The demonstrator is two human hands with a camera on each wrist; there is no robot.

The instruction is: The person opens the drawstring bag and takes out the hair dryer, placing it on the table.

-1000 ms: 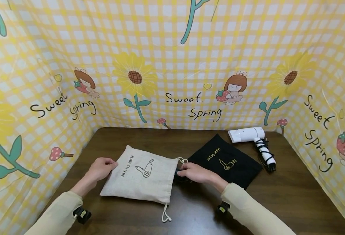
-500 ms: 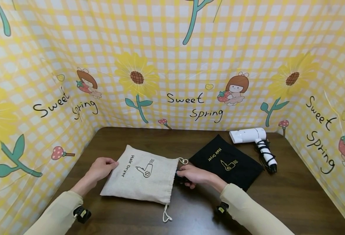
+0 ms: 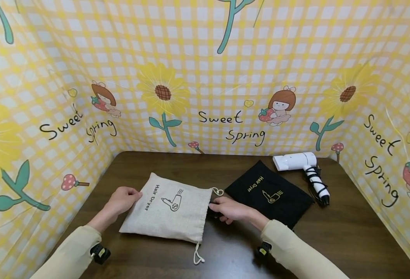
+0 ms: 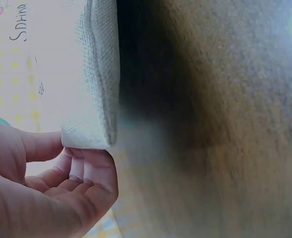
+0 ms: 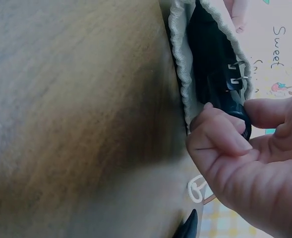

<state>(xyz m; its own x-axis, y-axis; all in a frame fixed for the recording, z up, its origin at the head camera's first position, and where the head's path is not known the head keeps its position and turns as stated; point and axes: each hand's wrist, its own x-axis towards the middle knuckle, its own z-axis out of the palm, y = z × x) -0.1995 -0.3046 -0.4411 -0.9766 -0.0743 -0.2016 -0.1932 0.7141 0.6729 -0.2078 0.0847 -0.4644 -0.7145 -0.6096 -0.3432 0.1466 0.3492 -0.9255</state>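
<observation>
A cream drawstring bag (image 3: 177, 221) printed "Hair Dryer" lies on the table, its mouth facing right. My left hand (image 3: 123, 199) pinches the bag's closed left edge; in the left wrist view the thumb is on top with curled fingers beneath. At the mouth, my right hand (image 3: 234, 209) grips the end of a black hair dryer (image 5: 210, 54), most of it hidden inside the bag. Beside its dark handle, the right wrist view shows a plug (image 5: 232, 73) with two metal prongs. White drawstring loops (image 3: 198, 255) stick out at both ends of the mouth.
A flat black bag (image 3: 285, 193), also printed "Hair Dryer", lies just beyond my right forearm. Behind it, at the table's back right corner, rests a white hair dryer (image 3: 293, 161) with its black cord wound round the handle. Yellow checked cloth (image 3: 205, 77) walls the table.
The right hand's fingers have shifted a little at the bag's mouth, and curled fingertips now show beneath it. The left hand and the cream bag stay almost where they were.
</observation>
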